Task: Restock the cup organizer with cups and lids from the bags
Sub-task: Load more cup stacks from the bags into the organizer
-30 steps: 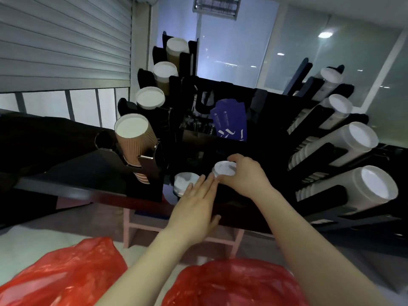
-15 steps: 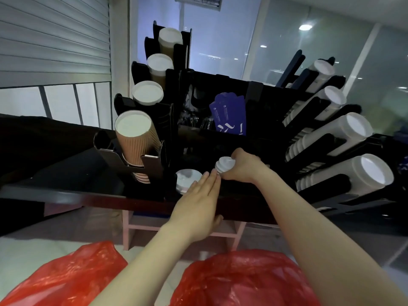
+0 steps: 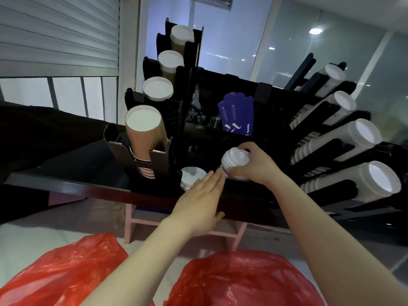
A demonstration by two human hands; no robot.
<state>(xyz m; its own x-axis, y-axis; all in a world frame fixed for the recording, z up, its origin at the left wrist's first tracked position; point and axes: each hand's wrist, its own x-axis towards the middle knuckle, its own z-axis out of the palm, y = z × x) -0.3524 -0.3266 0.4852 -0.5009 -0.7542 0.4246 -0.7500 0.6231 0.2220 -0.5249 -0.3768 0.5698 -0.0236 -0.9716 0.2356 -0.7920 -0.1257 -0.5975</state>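
right hand holding lid stack, organizer

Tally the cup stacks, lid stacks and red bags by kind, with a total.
Left-column paper cup stacks: 4
Right-column white cup stacks: 4
White plastic lid stacks: 2
Red plastic bags: 2
Total: 12

Bags — thin red plastic, glossy, crinkled. Front cup — brown paper, ribbed, matt. Stacked lids: white plastic, smooth, slight sheen. Cup organizer: black, matt panels. Bench: dark, smooth, faintly glossy edge.
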